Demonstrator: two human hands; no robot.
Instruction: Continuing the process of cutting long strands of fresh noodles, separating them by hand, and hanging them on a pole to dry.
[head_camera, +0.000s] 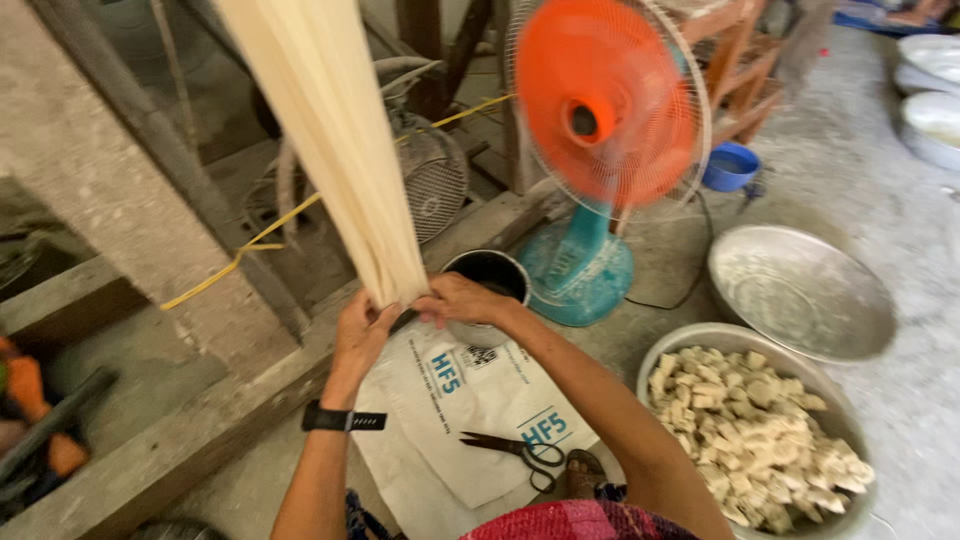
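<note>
Nearest the camera, a pair of scissors lies untouched on a white woven sack spread on the concrete floor, just beside the person's sandalled foot. To the right, a metal basin is heaped with pale dough chunks, so plenty of raw material appears unprocessed. Just above the sack, both hands meet at the lower end of a long hanging bundle of noodle strands: the left hand, with a black watch on its wrist, is curled around the bundle's bottom from below, while the right hand is closed on the same end from the side, fingers pressed together over the strands. The bundle hangs full length from above the frame, its end gathered but uncut, judging by the scissors lying idle. Right behind the hands stands a dark-lined metal pot. Farther off, an empty metal basin sits beside a spinning orange fan on a teal base, and a small blue bowl lies beyond.
</note>
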